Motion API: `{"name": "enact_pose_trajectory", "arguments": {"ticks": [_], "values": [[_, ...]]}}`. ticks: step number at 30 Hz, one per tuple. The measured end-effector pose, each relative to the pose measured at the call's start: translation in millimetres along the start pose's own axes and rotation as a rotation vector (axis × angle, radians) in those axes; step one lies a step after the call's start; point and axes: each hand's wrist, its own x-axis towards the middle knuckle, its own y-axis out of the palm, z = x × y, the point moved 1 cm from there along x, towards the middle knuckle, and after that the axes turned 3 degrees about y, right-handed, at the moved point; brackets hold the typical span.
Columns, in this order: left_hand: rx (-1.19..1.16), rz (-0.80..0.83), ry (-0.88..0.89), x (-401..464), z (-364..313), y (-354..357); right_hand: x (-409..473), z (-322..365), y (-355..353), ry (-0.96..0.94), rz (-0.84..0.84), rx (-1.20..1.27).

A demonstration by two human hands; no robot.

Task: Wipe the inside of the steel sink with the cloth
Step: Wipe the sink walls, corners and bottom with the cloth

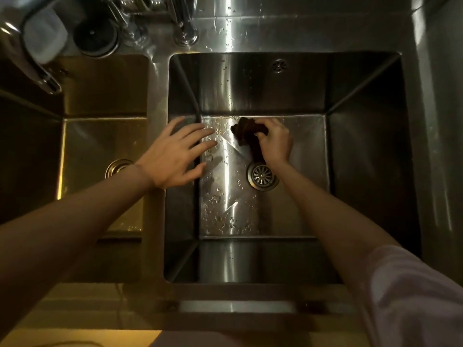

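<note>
The steel sink (363, 171) is a deep square basin with water drops on its floor and a round drain strainer (262, 175) near the middle. A dark brown cloth (246, 132) is bunched up over the far part of the floor, with a tail hanging toward the drain. My right hand (275, 144) grips the cloth, fingers curled round it. My left hand (176, 152) is spread flat with straight fingers over the sink's left rim, its fingertips reaching over the basin, and it holds nothing.
A second basin (100, 96) with its own drain lies to the left, past a steel divider. A tap base (186, 33), a dark round lid (96, 37) and a white container (45, 37) stand on the back ledge. A spout (42, 76) overhangs the left basin.
</note>
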Motion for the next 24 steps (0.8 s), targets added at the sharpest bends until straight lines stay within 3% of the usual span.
{"name": "enact_pose_trajectory", "arguments": {"ticks": [9, 16, 24], "values": [[-0.004, 0.026, -0.022, 2.2, 0.9, -2.7, 1.9, 10.4, 7.9, 0.007, -0.030, 0.114], [-0.005, 0.054, -0.062, 1.7, 2.2, -1.3, 17.2, 17.6, 37.9, 0.014, 0.125, 0.243], [0.030, 0.078, -0.034, 3.7, -0.2, -2.3, 48.8, -28.0, 56.6, 0.180, 0.110, 0.112]]}}
